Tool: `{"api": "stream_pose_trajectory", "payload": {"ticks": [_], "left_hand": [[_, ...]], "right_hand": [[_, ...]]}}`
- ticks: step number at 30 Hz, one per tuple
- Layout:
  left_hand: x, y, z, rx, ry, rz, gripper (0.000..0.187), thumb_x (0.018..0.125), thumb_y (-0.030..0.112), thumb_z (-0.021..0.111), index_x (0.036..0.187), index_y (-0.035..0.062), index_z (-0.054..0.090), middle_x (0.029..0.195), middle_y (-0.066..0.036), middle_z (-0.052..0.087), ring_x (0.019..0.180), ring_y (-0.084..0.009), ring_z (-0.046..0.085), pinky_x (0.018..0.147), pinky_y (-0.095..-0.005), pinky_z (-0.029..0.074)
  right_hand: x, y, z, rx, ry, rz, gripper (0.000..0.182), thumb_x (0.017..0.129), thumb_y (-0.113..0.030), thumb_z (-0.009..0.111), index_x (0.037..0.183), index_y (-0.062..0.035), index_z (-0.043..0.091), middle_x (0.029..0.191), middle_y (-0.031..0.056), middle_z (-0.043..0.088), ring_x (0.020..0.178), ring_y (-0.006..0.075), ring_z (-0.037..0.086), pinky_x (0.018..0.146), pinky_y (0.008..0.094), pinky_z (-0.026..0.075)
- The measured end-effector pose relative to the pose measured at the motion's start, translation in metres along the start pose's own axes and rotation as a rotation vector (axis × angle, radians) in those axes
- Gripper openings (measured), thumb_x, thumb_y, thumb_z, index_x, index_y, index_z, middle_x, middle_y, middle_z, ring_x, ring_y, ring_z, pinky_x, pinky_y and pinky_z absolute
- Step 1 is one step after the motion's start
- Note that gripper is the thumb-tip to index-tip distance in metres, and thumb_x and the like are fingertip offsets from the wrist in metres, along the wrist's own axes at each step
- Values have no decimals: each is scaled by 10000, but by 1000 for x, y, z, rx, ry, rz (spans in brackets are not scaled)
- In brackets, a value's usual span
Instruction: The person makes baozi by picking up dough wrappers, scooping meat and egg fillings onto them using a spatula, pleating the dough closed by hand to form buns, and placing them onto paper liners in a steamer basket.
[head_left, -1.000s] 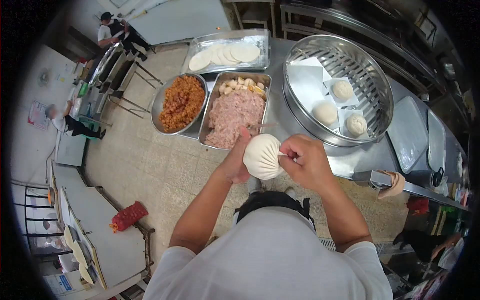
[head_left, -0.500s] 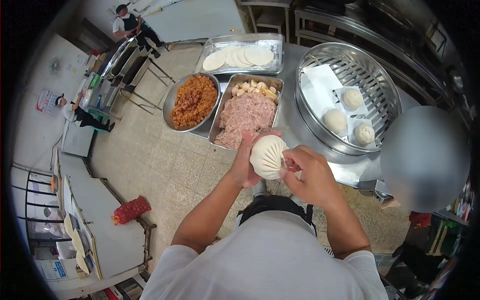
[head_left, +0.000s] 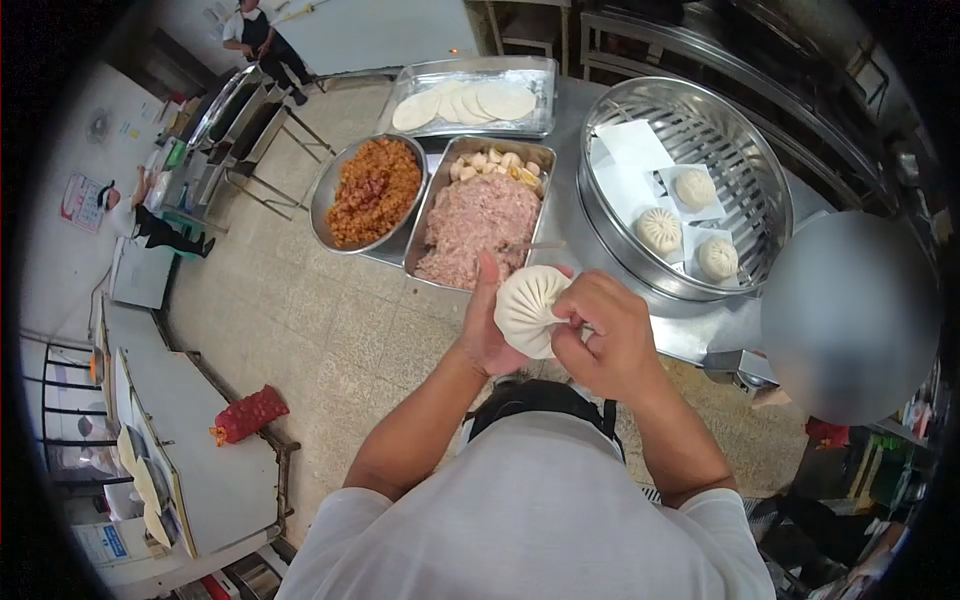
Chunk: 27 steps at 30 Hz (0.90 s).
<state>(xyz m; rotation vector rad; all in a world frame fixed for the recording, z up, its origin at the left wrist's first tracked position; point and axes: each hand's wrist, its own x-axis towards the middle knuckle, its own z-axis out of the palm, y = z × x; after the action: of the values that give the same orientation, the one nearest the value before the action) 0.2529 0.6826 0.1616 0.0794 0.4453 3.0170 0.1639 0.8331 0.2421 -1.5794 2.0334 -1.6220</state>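
A round white pleated dough bun rests in my left hand, which cups it from the left and below with the thumb up along its side. My right hand pinches the gathered dough at the bun's right side between thumb and fingers. Just beyond my hands is a metal pan of ground meat, with pale pieces at its far end and a thin utensil handle at its right. To the right, a round metal steamer holds three pleated buns, each on white paper, and more paper.
A metal bowl of orange-brown filling stands left of the pan. Behind them, a metal tray carries several flat dough rounds. Two people stand at the far left. A red mesh sack lies at lower left. A blurred round area covers the right.
My right fingers have shifted up and over the bun's face, and its pleats now gather toward them. The whole view has moved slightly, so the table things appear further left and up.
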Motion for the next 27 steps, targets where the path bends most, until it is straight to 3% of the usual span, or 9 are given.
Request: {"api": "stream_pose_trajectory", "payload": {"ticks": [2, 7, 9, 12, 16, 18, 21, 25, 27], "left_hand": [[-2, -2, -5, -90, 30, -32, 1012, 805, 894, 301, 1359, 73, 514, 1265, -143, 604, 1175, -306, 605, 984, -495, 513], [-10, -3, -4, -41, 173, -49, 1020, 801, 901, 280, 1361, 82, 516, 1241, -143, 617, 1157, -312, 618, 939, -527, 533], [-10, -2, -9, -124, -144, -70, 984, 854, 860, 260, 1386, 68, 498, 1243, -164, 619, 1097, -313, 655, 784, -517, 591], [-12, 0, -10, -89, -87, -50, 1003, 842, 870, 271, 1388, 58, 486, 1240, -162, 611, 1038, -316, 675, 627, -511, 597], [-12, 6, -4, -62, -135, -45, 990, 855, 856, 277, 1408, 58, 469, 1272, -165, 600, 1100, -321, 648, 785, -527, 584], [-11, 3, -5, -47, 116, 15, 972, 871, 838, 284, 1426, 60, 454, 1308, -165, 587, 1180, -327, 604, 981, -533, 502], [-3, -5, -23, -164, 148, 104, 933, 897, 809, 295, 1431, 61, 459, 1330, -165, 581, 1247, -331, 557, 1101, -519, 401], [4, -9, -17, -299, 61, 199, 905, 906, 795, 313, 1421, 70, 480, 1334, -166, 581, 1253, -340, 554, 1075, -522, 427], [4, -3, -3, -272, 130, 202, 897, 870, 840, 295, 1350, 120, 533, 1262, -173, 610, 1162, -351, 597, 982, -510, 500]], "right_hand": [[5, -4, -1, -40, -46, -49, 172, 688, 15, 644, 851, -24, 604, 780, 155, 588, 740, 364, 606, 768, 444, 523], [9, -2, -3, -126, -211, -98, 199, 725, -5, 677, 911, -14, 608, 874, 185, 620, 831, 375, 618, 776, 456, 517], [12, -6, -6, -170, -283, -41, 207, 755, -48, 708, 919, -8, 589, 919, 194, 639, 872, 374, 623, 754, 464, 506], [17, -7, -6, -222, -254, -124, 191, 789, -82, 710, 885, -14, 559, 863, 189, 639, 822, 382, 629, 720, 473, 499], [23, -15, -10, -315, -299, -75, 181, 816, -98, 697, 847, -30, 532, 769, 181, 620, 739, 393, 620, 689, 469, 501], [22, -12, -4, -323, -211, -111, 176, 836, -105, 684, 841, -36, 522, 717, 185, 608, 686, 395, 616, 659, 465, 500], [24, -6, 7, -303, -168, -137, 187, 819, -97, 702, 849, -32, 529, 747, 188, 617, 694, 383, 620, 646, 449, 501], [23, -5, 11, -220, -82, -183, 192, 789, -44, 712, 910, -15, 565, 763, 168, 618, 684, 372, 612, 648, 446, 503], [22, -14, 5, 1, -70, 3, 215, 760, 13, 710, 949, -8, 610, 769, 150, 609, 694, 358, 606, 653, 429, 507]]}}
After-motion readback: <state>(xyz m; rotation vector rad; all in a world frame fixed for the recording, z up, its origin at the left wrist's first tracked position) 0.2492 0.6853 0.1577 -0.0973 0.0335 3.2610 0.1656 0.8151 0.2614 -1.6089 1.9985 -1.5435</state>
